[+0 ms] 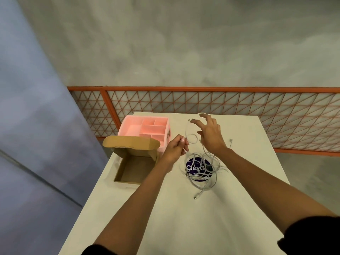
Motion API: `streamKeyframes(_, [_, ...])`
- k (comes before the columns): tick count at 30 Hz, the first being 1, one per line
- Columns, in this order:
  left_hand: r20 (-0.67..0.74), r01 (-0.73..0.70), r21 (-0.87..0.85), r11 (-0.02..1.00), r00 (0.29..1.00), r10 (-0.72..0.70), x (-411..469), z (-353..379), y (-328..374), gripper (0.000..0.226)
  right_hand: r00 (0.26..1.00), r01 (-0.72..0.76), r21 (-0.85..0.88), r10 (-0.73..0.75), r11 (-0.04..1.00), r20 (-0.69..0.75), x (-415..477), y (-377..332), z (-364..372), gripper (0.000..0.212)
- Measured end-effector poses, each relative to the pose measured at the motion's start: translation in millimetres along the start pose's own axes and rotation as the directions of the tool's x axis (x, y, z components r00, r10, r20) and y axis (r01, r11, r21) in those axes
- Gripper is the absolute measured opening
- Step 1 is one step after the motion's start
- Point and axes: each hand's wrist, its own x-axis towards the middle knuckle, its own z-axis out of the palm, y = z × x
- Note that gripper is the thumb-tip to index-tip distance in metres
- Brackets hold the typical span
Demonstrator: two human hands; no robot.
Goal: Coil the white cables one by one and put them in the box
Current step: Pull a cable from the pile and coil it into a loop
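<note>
We are early in coiling one white cable [187,129]. Our left hand [176,148] pinches a small loop of it just above the surface [184,218]. Our right hand [209,133] hovers beyond with fingers spread wide; a strand rises toward its fingertips, but we cannot tell if they touch it.

To do this well, we should keep the left pinch firm as the anchor and let the right hand lay each turn the same size onto that loop. We should draw slack slowly, because the cable's tail runs down into the tangled pile [201,172] lying on a dark round sticker [191,165] and may drag others along.

The open cardboard box [136,167] sits at the surface's left edge, near the left hand, with a pink tray [145,129] behind it. There is bare surface toward us, and a loose plug [196,197] lies there. A railing [202,89] stands beyond the far edge.
</note>
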Motion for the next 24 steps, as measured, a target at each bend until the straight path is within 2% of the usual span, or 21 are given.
streamKeyframes(2, [0.018, -0.036, -0.007, 0.999, 0.999, 0.036, -8, -3, 9, 0.029, 0.995, -0.003, 0.004, 0.003, 1.0, -0.101, 3, -5, -11, 0.04])
streamKeyframes(4, [0.037, -0.056, -0.031, 0.998, 0.998, 0.057, -15, -6, 17, 0.03, 0.986, -0.025, 0.01, 0.026, 1.0, -0.167, 4, -8, -19, 0.037])
streamKeyframes(7, [0.082, -0.049, -0.072, 0.996, 0.995, 0.055, -23, -11, 28, 0.029, 0.976, 0.082, -0.092, -0.099, 0.992, -0.192, 4, -10, -25, 0.032])
streamKeyframes(10, [0.134, -0.051, -0.171, 0.984, 0.988, 0.075, -31, -16, 42, 0.029, 0.983, 0.168, 0.051, -0.164, 0.984, -0.079, 1, -6, -30, 0.016])
streamKeyframes(12, [0.137, -0.047, -0.234, 0.971, 0.987, 0.08, -33, -20, 50, 0.028, 0.989, 0.119, 0.263, -0.139, 0.957, 0.059, -2, -3, -29, 0.015])
streamKeyframes(13, [0.129, -0.049, -0.267, 0.962, 0.988, 0.086, -34, -22, 54, 0.028, 0.975, 0.068, 0.331, -0.132, 0.941, 0.176, -5, -3, -29, 0.017])
streamKeyframes(15, [0.096, -0.06, -0.33, 0.942, 0.991, 0.097, -34, -25, 60, 0.028, 0.888, -0.03, 0.425, -0.172, 0.905, 0.427, -11, -8, -29, 0.024])
streamKeyframes(18, [0.031, -0.088, -0.397, 0.914, 0.994, 0.109, -33, -26, 68, 0.028, 0.661, -0.221, 0.525, -0.269, 0.822, 0.7, -20, -19, -34, 0.032])
streamKeyframes(20, [0.014, -0.092, -0.431, 0.897, 0.994, 0.109, -32, -25, 71, 0.029, 0.515, -0.286, 0.529, -0.338, 0.799, 0.788, -24, -25, -37, 0.031])
streamKeyframes(24, [0.033, -0.065, -0.427, 0.902, 0.996, 0.087, -31, -28, 70, 0.028, 0.218, -0.345, 0.54, -0.494, 0.768, 0.842, -25, -33, -42, 0.026])
